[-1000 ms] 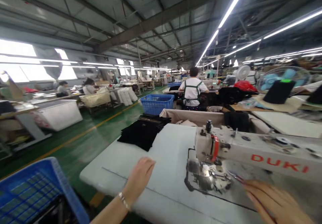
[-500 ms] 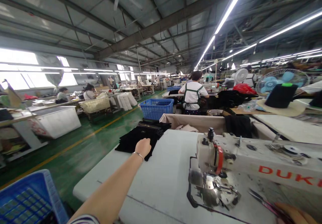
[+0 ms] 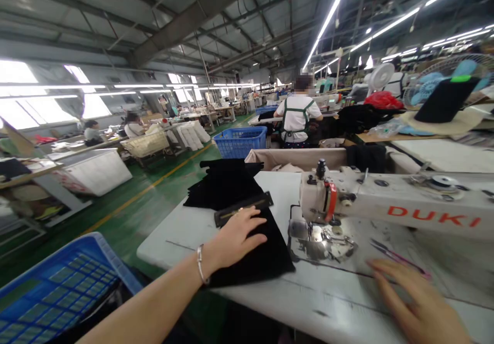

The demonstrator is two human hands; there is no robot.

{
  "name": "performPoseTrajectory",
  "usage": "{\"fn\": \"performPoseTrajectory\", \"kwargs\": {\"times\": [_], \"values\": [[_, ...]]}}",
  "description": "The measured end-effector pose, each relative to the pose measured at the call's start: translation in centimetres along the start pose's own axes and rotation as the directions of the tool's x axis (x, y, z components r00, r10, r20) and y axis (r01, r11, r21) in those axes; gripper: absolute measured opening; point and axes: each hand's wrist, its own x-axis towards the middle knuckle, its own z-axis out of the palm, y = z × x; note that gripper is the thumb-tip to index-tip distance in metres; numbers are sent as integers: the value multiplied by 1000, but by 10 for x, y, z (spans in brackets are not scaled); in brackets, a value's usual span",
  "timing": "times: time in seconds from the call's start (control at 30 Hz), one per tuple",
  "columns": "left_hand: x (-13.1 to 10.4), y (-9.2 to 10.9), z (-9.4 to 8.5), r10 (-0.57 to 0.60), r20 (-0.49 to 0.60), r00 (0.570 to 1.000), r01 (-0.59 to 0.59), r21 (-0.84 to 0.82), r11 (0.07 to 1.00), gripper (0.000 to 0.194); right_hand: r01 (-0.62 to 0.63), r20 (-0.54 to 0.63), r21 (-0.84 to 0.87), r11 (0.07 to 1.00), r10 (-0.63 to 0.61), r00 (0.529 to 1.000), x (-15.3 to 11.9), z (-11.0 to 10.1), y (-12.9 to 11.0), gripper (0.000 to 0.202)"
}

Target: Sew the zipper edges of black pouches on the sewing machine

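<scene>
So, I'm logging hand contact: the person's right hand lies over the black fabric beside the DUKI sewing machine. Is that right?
Not quite: the head view shows the left hand, not the right hand, lying over the black fabric beside the DUKI sewing machine.

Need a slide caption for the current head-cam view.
Left hand spread over black fabric beside a DUKI sewing machine; right hand open beside slim, pink-handled scissors.
</scene>
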Motion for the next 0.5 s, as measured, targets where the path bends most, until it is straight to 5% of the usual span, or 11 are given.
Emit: {"fn": "performPoseTrajectory", "kwargs": {"times": [0.1,0.2,0.4,0.5], "values": [[-17,18,59,-69,40,997,69,3,998,60,133,276,58,989,-144,950,2,20,-72,46],[-16,18,90,-133,21,991,133,12,991,60,195,350,42,980,-197,916,1,38,-116,50],[19,7,82,-165,-16,986,165,-2,986,58,162,375,115,980,-193,907,-4,38,-128,41],[28,12,77,-117,2,993,117,-48,992,38,95,382,189,978,-162,910,-5,34,-129,40]]}}
